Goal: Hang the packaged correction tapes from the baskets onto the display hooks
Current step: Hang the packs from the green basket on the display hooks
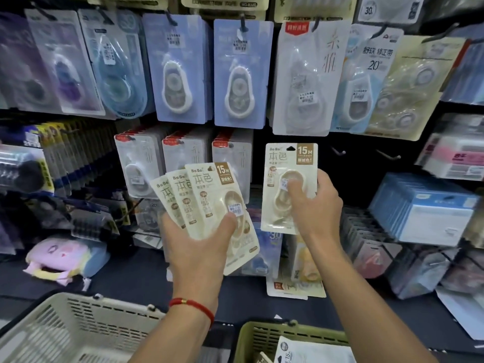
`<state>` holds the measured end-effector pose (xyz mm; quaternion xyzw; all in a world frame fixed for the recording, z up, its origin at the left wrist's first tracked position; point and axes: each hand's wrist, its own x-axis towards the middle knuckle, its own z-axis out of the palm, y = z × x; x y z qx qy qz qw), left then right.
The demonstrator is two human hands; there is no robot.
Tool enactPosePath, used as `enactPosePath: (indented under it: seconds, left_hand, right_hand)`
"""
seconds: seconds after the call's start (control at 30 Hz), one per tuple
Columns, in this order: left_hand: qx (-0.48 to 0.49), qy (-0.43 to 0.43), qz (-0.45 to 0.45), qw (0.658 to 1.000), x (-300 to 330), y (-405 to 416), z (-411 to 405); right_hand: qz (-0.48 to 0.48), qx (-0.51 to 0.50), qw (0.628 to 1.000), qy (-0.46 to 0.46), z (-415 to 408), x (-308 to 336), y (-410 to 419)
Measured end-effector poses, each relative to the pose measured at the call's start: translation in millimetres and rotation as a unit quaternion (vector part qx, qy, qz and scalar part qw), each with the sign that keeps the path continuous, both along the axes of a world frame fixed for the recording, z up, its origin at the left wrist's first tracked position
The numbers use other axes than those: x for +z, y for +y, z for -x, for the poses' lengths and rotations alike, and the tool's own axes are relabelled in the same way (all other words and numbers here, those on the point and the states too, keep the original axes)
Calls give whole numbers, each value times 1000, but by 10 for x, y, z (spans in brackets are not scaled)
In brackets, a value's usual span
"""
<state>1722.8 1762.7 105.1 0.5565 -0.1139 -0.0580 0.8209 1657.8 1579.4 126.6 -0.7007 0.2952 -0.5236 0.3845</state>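
Note:
My left hand (195,247) grips a fan of several cream-coloured correction tape packs (201,197) in front of the display wall. My right hand (315,205) holds a single cream pack (282,176) upright, thumb on its blister, with the pack's hang hole up near a dark gap in the display. Two bare hooks (340,152) (390,155) stick out to the right of that pack. A white basket (86,328) sits at the bottom left, and an olive-green basket (262,336) at the bottom centre holds more packs (309,349).
Rows of hanging correction tapes fill the wall: blue packs (242,74) above, white packs (188,153) behind my left hand. Blue boxes (429,208) stand to the right. A pink and blue pouch (65,255) lies on the dark shelf at left.

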Motion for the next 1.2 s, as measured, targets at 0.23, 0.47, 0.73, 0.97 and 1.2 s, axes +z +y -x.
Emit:
enactPosePath:
  seconds: [0.23, 0.47, 0.73, 0.97, 1.2]
  left_hand:
    - [-7, -24, 16, 1000, 36, -40, 40]
    - [15, -20, -6, 1000, 7, 6, 5]
    - [10, -25, -9, 1000, -16, -13, 21]
    - [-22, -17, 1, 1000, -38, -118, 80]
    - [-52, -5, 17, 998, -51, -192, 145]
  right_hand:
    - [-6, 1, 1000, 27, 22, 36, -13]
    - [-15, 7, 1000, 11, 37, 51, -9]
    - [-28, 22, 996, 79, -42, 32, -237]
    - [-64, 32, 978, 194, -72, -137, -207]
    - [-106, 391, 898, 171, 262, -198, 110]
